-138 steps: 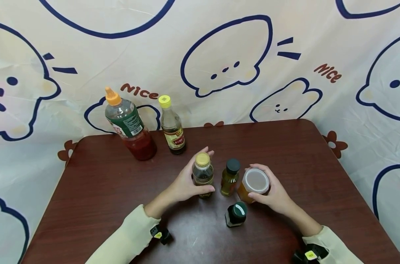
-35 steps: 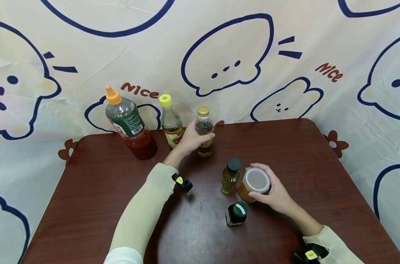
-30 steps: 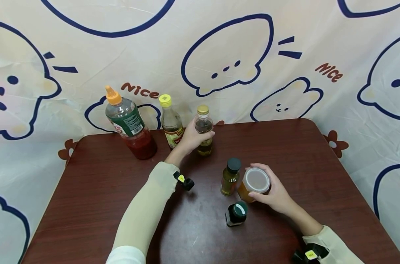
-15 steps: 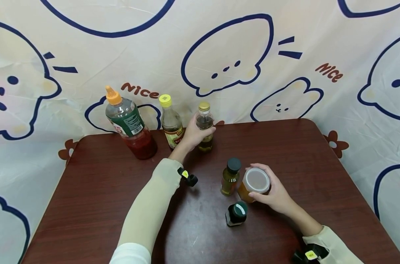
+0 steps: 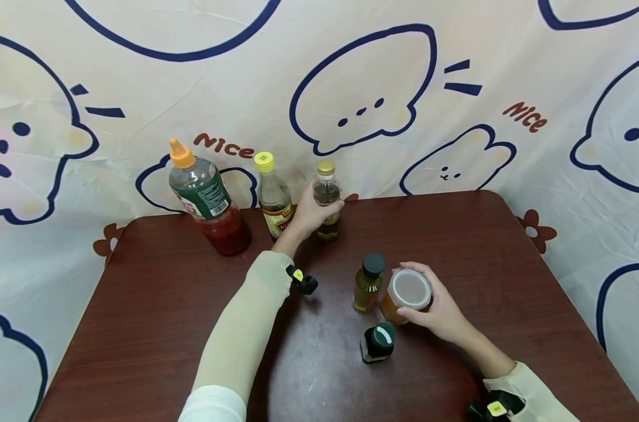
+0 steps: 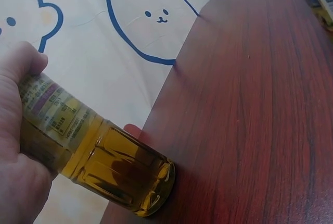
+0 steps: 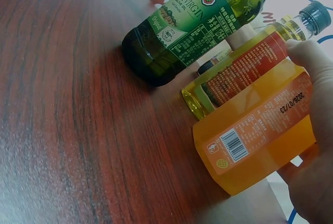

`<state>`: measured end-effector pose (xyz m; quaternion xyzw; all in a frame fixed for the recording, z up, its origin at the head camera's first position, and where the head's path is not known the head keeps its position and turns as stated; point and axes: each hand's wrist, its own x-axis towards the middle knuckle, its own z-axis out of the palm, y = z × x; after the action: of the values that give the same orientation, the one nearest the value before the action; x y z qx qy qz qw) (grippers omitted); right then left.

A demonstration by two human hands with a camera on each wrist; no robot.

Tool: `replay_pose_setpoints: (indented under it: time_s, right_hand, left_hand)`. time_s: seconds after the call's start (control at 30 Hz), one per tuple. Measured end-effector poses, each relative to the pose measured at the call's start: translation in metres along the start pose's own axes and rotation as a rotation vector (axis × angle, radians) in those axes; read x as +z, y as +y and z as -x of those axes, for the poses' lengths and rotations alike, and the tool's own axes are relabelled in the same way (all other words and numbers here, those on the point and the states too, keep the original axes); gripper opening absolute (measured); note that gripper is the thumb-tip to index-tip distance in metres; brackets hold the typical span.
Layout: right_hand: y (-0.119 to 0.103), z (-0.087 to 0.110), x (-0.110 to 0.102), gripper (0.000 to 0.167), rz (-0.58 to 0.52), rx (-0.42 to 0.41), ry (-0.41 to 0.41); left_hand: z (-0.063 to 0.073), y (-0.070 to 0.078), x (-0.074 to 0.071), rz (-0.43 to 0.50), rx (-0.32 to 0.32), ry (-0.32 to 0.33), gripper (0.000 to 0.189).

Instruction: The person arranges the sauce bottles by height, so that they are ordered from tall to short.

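At the back edge of the table my left hand point(image 5: 308, 214) grips a glass bottle point(image 5: 328, 229) with a gold-yellow cap. It stands upright; the left wrist view shows amber liquid in the bottle point(image 6: 122, 169), its base at the tabletop. My right hand point(image 5: 441, 313) holds a faceted jar point(image 5: 408, 287) with a pale lid, fingers behind and thumb in front. In the right wrist view the jar point(image 7: 250, 135) is orange with a barcode label. Just left of it stands a small oil bottle point(image 5: 367, 289) with a dark cap. Nearer me is a green-capped olive oil bottle point(image 5: 377, 343).
At the back left stand a large squeeze bottle point(image 5: 216, 202) of red sauce with an orange nozzle and a yellow-capped sauce bottle point(image 5: 275, 202), partly behind my left hand. A patterned cloth point(image 5: 362, 88) hangs behind the dark red table point(image 5: 156, 328).
My left hand has carried the gold-capped bottle from the middle of the table to the back edge, right of the yellow-capped bottle. My right hand and the jar have stayed put.
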<state>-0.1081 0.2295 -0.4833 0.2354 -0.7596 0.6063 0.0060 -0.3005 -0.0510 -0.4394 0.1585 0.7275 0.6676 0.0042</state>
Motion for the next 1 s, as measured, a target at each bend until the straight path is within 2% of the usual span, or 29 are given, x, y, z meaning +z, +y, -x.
replay_pose_setpoints:
  time_s: [0.5, 0.63, 1.0]
  right_hand:
    - [-0.001, 0.001, 0.001, 0.080, 0.001, 0.002, 0.002]
    - [0.000, 0.001, 0.001, 0.079, 0.001, -0.009, 0.000]
    - [0.000, 0.000, 0.001, 0.081, 0.000, 0.000, 0.003]
  left_hand:
    - [0.005, -0.003, -0.003, -0.043, 0.001, 0.006, 0.073]
    - [0.008, 0.000, -0.003, -0.065, -0.020, 0.022, 0.082]
    - [0.017, 0.000, -0.001, -0.090, 0.002, 0.073, 0.088]
